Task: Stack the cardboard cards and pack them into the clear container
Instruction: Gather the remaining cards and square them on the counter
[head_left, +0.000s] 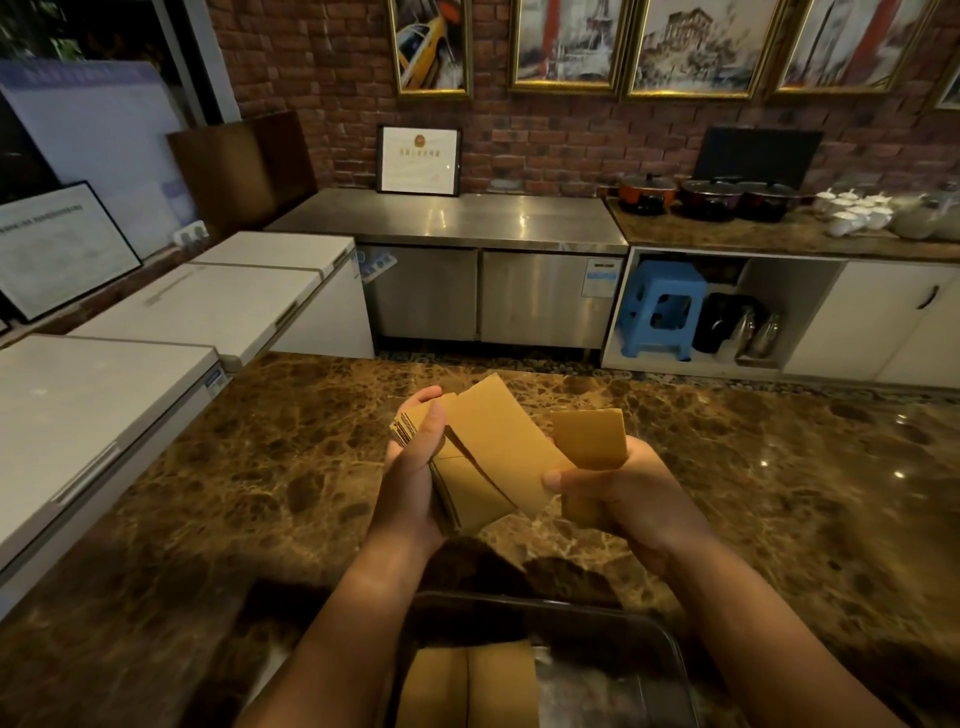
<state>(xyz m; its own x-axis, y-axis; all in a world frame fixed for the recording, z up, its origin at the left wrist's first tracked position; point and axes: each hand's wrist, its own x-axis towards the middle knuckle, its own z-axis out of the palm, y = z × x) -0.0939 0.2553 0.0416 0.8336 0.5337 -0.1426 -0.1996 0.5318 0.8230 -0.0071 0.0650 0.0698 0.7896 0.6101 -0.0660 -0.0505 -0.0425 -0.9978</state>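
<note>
My left hand (413, 483) grips a thick stack of brown cardboard cards (478, 486) held upright above the marble counter. One card (498, 441) lies tilted across the top of that stack, pinched at its lower right by the thumb of my right hand (613, 499). My right hand also holds a few more cards (589, 441) fanned upward. The clear container (670, 654) sits at the near edge below my forearms, with cardboard cards (470, 686) lying flat in its left half.
The brown marble counter (779, 467) stretches to both sides. White chest freezers (104, 395) run along the left. Beyond the counter stand a steel cabinet (467, 291), a blue stool (662, 312) and a shelf with pots (717, 197).
</note>
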